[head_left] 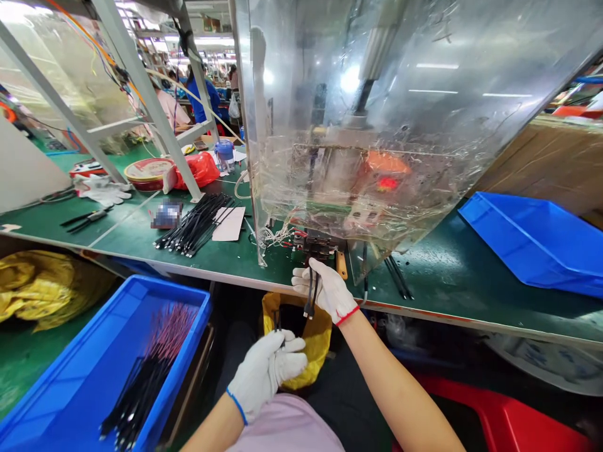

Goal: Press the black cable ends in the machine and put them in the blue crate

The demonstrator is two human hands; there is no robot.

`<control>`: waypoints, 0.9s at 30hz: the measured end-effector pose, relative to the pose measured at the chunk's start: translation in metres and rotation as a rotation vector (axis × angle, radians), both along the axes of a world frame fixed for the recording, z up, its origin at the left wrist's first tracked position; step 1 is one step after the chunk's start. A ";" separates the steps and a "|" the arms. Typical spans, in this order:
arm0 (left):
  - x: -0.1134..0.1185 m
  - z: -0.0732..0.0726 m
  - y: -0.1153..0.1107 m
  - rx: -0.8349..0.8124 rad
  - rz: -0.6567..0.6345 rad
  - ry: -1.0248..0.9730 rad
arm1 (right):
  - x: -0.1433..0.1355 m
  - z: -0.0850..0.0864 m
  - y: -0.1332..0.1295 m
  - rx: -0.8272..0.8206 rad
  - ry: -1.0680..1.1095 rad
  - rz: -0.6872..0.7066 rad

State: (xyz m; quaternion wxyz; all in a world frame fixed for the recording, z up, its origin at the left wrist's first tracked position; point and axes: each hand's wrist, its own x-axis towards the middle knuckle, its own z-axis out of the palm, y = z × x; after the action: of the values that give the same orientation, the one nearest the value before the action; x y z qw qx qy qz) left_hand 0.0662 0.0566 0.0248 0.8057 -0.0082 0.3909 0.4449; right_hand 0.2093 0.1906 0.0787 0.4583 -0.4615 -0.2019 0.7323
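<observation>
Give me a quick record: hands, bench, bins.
Left hand: gloved, holding thin black pieces, probably cables
Right hand: gloved, holding black cables, ends hanging down
Bench: green; black cable bundle beside white card
Left bin: blue, left of the hands, holding red and black wires
Right bin: blue, on the bench
Yellow bag: below the bench edge

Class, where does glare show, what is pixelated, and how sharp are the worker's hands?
Head view: bright reflections on the clear panel; head view: a pixelated patch on the green bench; head view: left hand and right hand fairly sharp.
</observation>
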 end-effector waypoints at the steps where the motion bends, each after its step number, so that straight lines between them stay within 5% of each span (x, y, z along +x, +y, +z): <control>1: -0.001 -0.001 0.000 -0.001 0.006 -0.004 | 0.000 0.000 0.000 -0.001 0.003 0.004; 10: -0.002 0.001 0.001 0.016 -0.031 0.006 | -0.002 -0.003 0.003 0.027 0.020 0.031; 14: -0.005 0.002 -0.005 0.061 -0.082 -0.013 | 0.011 -0.008 -0.002 0.070 0.076 0.148; 17: -0.018 -0.005 -0.013 0.183 -0.211 0.039 | 0.029 -0.035 -0.026 0.049 0.130 0.357; 21: -0.046 -0.018 -0.024 0.341 -0.579 0.255 | 0.031 -0.091 -0.074 -0.123 0.214 0.636; 24: -0.062 -0.025 -0.028 0.357 -0.779 0.412 | 0.009 -0.120 -0.097 -0.133 0.311 0.412; 27: -0.066 -0.027 -0.030 0.365 -0.786 0.584 | -0.011 -0.132 -0.099 -0.142 0.299 0.164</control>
State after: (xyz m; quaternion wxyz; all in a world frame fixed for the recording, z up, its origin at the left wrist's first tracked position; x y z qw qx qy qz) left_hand 0.0007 0.0264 -0.0018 0.7576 0.4044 0.4888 0.1534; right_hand 0.1979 0.0913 -0.0531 0.3881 -0.3609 -0.1162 0.8400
